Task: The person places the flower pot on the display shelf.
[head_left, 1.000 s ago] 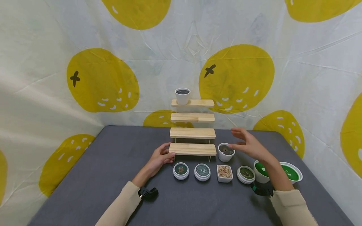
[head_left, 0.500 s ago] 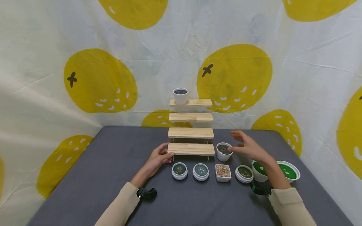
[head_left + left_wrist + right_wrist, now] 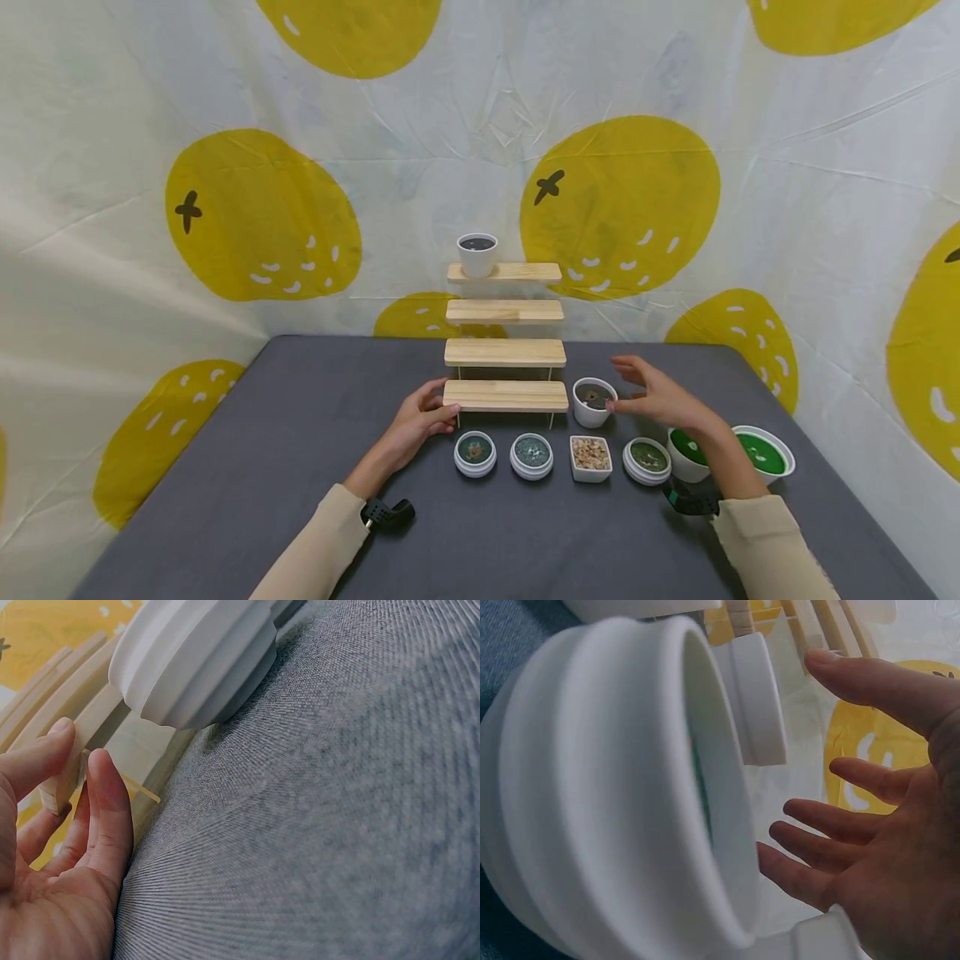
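Four shelves make up the stand point(image 3: 506, 353), and the left hand point(image 3: 415, 423) has its grip pinched on the left end of the lowest shelf point(image 3: 506, 396). The near pot point(image 3: 587, 419), white with a dark filling, sits upright on the table point(image 3: 225, 467) just right of that shelf. The right hand point(image 3: 660, 396) is at its right side, grip released, thumb and fingers spread; the thumb tip overlaps the rim, though I cannot tell whether it touches. The upper pot point(image 3: 477, 267) stands on the top shelf, towards its left end. In front lie three round dishes point(image 3: 532, 476) and a square dish point(image 3: 591, 477), with two green pots point(image 3: 686, 473) partly behind the right forearm. The step in hand looks like reaching for the near pot while steadying the stand. The next move probably calls for closing thumb and fingers around its rim, lifting it level, and clearing the lowest shelf's right end.
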`<action>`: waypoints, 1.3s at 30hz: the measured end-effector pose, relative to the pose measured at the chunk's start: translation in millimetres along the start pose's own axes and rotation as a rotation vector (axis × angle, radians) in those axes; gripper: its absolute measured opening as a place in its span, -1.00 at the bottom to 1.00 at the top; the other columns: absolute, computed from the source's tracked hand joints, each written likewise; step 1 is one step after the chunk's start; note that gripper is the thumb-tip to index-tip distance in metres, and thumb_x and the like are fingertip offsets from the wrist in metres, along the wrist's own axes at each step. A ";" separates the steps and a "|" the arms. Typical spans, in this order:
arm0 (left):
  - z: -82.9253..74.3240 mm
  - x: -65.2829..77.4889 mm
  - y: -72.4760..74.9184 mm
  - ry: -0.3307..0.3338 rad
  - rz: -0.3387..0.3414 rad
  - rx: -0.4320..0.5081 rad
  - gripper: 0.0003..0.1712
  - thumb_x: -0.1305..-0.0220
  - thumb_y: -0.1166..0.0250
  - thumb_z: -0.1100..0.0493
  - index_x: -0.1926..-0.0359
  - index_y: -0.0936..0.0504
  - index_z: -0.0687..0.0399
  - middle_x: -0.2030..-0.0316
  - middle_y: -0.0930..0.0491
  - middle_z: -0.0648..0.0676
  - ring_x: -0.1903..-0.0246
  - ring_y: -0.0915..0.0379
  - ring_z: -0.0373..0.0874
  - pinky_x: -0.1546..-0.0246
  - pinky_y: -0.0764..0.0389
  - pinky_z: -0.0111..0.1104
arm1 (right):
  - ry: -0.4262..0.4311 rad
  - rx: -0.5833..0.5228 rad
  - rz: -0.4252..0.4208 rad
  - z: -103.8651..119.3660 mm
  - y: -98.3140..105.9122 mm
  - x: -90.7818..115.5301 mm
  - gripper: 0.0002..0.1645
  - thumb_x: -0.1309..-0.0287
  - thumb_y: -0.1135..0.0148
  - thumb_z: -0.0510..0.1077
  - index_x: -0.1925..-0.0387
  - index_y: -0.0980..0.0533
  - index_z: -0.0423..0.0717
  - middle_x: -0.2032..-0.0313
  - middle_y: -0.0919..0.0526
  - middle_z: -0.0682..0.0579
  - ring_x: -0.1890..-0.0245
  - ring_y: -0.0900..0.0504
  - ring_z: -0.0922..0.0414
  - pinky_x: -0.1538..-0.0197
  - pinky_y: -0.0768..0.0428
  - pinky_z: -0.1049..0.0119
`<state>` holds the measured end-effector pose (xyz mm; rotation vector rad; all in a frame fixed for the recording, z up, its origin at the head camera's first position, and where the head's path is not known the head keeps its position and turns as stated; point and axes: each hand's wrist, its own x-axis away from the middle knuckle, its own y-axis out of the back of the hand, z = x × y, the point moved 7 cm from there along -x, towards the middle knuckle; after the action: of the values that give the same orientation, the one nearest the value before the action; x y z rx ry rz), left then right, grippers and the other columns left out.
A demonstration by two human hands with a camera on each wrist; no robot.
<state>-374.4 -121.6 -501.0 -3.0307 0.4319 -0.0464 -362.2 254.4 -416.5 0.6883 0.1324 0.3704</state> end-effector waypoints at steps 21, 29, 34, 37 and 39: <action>1.8 0.1 0.3 0.017 -0.003 -0.003 -0.14 -0.39 -0.39 0.18 -0.58 -0.18 0.06 0.14 -0.59 0.08 0.24 -0.61 -0.14 0.19 -0.72 -0.37 | -0.002 0.044 0.077 -9.6 -13.0 -5.9 0.14 -0.16 -0.53 -0.07 -0.52 -0.04 -0.39 -0.41 -0.24 -0.57 -0.37 -0.33 -0.52 -0.28 -0.50 -0.34; 1.3 0.5 0.1 0.017 -0.002 -0.005 -0.15 -0.39 -0.39 0.18 -0.58 -0.18 0.06 0.15 -0.59 0.08 0.24 -0.61 -0.14 0.20 -0.72 -0.38 | 0.018 0.101 0.076 -9.3 -17.0 -6.5 0.12 -0.11 -0.56 -0.08 -0.47 -0.11 -0.45 -0.23 -0.47 -0.53 -0.19 -0.56 -0.40 -0.12 -0.65 -0.17; 1.6 0.7 0.0 0.022 -0.004 -0.001 -0.16 -0.38 -0.39 0.18 -0.56 -0.20 0.04 0.15 -0.59 0.08 0.24 -0.61 -0.14 0.20 -0.72 -0.38 | 0.030 0.118 0.064 -7.4 -19.3 -6.6 0.04 -0.07 -0.57 -0.10 -0.41 -0.21 -0.47 -0.15 -0.56 -0.45 -0.11 -0.65 -0.31 -0.09 -0.65 -0.12; 1.2 0.9 -0.2 0.023 -0.007 0.003 -0.16 -0.38 -0.39 0.19 -0.56 -0.20 0.04 0.15 -0.59 0.08 0.24 -0.61 -0.14 0.20 -0.72 -0.38 | 0.038 0.131 0.054 -6.6 -20.5 -7.2 0.00 -0.05 -0.57 -0.11 -0.37 -0.26 -0.47 -0.13 -0.59 -0.42 -0.10 -0.65 -0.31 -0.12 -0.64 -0.14; 1.3 0.8 -0.2 0.021 -0.006 0.004 -0.16 -0.38 -0.39 0.19 -0.57 -0.20 0.06 0.15 -0.59 0.08 0.24 -0.61 -0.14 0.20 -0.72 -0.38 | 0.037 0.142 0.048 -6.6 -21.4 -7.7 -0.02 -0.05 -0.57 -0.10 -0.36 -0.27 -0.46 -0.13 -0.60 -0.39 -0.11 -0.65 -0.31 -0.13 -0.63 -0.15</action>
<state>-373.6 -121.5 -502.2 -3.0307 0.4235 -0.0792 -364.8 240.3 -435.3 0.8266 0.1785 0.4227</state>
